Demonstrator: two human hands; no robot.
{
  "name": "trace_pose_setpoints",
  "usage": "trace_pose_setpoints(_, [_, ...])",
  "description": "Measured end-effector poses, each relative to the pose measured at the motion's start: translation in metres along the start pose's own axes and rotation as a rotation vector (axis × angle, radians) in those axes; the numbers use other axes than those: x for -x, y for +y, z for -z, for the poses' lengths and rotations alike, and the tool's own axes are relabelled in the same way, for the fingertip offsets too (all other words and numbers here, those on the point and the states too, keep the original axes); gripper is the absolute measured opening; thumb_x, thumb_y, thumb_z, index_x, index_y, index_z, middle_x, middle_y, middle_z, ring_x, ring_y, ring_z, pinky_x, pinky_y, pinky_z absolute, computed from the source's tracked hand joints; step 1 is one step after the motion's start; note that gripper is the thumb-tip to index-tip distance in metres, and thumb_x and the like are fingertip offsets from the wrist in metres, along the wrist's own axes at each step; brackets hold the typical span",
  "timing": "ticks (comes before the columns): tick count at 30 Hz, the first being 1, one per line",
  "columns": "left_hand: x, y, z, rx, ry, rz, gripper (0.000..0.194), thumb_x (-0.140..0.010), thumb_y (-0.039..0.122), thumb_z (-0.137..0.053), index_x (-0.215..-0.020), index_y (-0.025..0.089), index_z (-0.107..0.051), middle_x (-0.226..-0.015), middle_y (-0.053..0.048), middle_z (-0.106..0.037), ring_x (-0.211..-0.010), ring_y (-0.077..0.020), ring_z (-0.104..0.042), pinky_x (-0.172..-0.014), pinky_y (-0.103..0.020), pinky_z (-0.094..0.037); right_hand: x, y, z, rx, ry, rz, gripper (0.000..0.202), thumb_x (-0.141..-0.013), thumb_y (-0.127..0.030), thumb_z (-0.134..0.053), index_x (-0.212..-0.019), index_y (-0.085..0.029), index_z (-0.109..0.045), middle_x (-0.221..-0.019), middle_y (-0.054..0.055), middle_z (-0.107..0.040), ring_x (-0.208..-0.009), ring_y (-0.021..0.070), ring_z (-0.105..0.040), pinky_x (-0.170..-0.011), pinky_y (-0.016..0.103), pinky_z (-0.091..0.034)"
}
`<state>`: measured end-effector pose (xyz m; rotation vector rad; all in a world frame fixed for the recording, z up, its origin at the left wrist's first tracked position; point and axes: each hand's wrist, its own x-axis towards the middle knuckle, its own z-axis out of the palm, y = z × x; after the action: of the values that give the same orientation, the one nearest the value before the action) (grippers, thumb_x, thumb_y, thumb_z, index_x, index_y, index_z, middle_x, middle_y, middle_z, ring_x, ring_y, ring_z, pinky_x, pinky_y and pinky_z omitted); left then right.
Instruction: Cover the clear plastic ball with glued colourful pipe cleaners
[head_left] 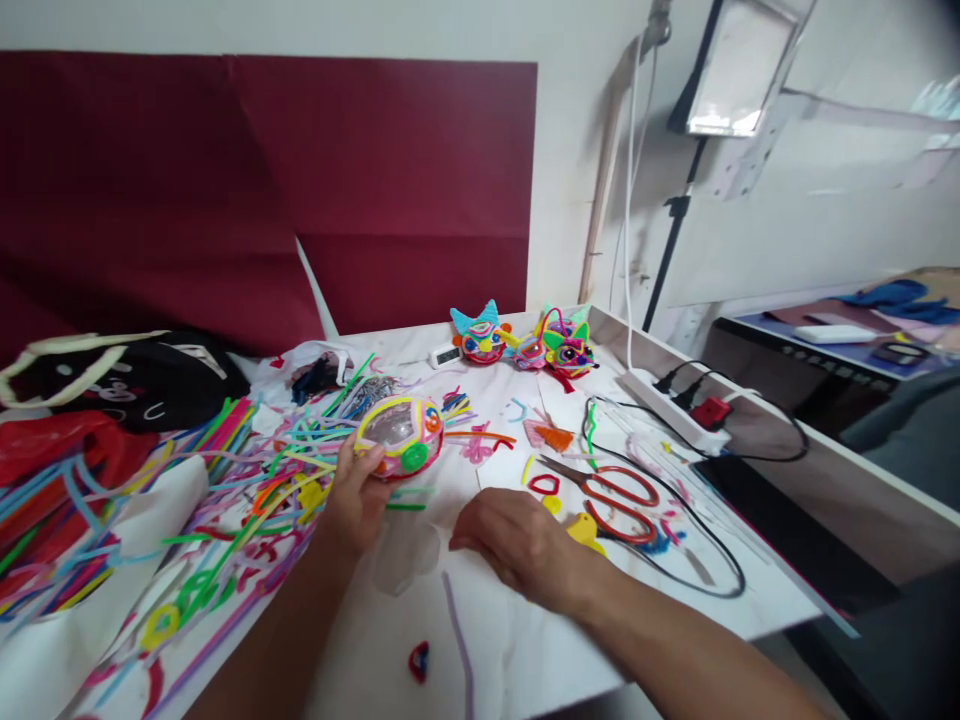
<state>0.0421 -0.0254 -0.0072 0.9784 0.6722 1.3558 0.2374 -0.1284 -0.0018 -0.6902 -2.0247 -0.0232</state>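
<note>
Decorated clear ball (399,438) in left hand's (361,497) closed grip, 1 pair of scissors (616,500) near right hand (517,548)

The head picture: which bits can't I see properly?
- Far side of the decorated ball: head view, turned away.
- Whether the right hand holds anything: head view, hidden by the hand itself.
- What the small white gadget shows: head view, too small.
- Rest of the red plastic: head view, cut off by the left edge.

Clear round craft (399,437), yellow/pink trim, held in L hand (360,495).
</note>
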Motion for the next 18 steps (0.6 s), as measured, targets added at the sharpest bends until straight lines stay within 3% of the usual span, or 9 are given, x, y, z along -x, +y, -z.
trace_pose_setpoints(4, [-0.001, -0.001, -0.003, 0.005, 0.076, 0.059, 0.051, -0.074, 0.027, -0.077, -0.121, 0.025, -0.058, -0.115, -0.006, -0.068, -0.1, -0.0233, -0.067, -0.08, -0.037, -0.06, 0.0, -0.003, -0.003, 0.068, -0.102, 0.069, 0.026, -0.104, -0.024, -0.044, -0.09, -0.015, -0.064, -0.074, 0.003, -0.066, -0.067, 0.0132, -0.059, -0.062, 0.025, -0.047])
trace_pose_setpoints(8, [0.002, -0.004, -0.01, -0.024, 0.065, 0.092, 0.049, -0.071, 0.027, -0.079, -0.115, 0.024, -0.06, -0.102, -0.003, -0.072, -0.093, -0.0216, -0.069, -0.076, -0.032, -0.061, -0.001, -0.006, -0.007, 0.139, -0.243, 0.12, 0.034, -0.105, -0.034, -0.042, -0.083, -0.017, -0.062, -0.068, -0.001, -0.063, -0.064, 0.0117, -0.058, -0.063, 0.024, -0.045])
trace_pose_setpoints(12, [0.005, -0.007, -0.013, -0.068, 0.062, 0.159, 0.053, -0.066, 0.029, -0.082, -0.114, 0.022, -0.061, -0.099, -0.004, -0.074, -0.088, -0.0235, -0.071, -0.072, -0.033, -0.062, -0.005, -0.009, -0.008, 0.154, -0.378, 0.104, 0.038, -0.105, -0.042, -0.04, -0.083, -0.019, -0.06, -0.07, -0.002, -0.065, -0.068, 0.012, -0.06, -0.065, 0.025, -0.046])
trace_pose_setpoints(18, [0.002, -0.011, -0.001, -0.058, 0.099, 0.235, 0.057, -0.068, 0.031, -0.082, -0.12, 0.025, -0.062, -0.104, -0.005, -0.076, -0.089, -0.0254, -0.073, -0.074, -0.035, -0.063, -0.008, -0.004, -0.012, 0.173, -0.516, 0.069, 0.03, -0.098, -0.048, -0.053, -0.088, -0.022, -0.065, -0.078, -0.003, -0.072, -0.075, 0.0133, -0.067, -0.065, 0.026, -0.049])
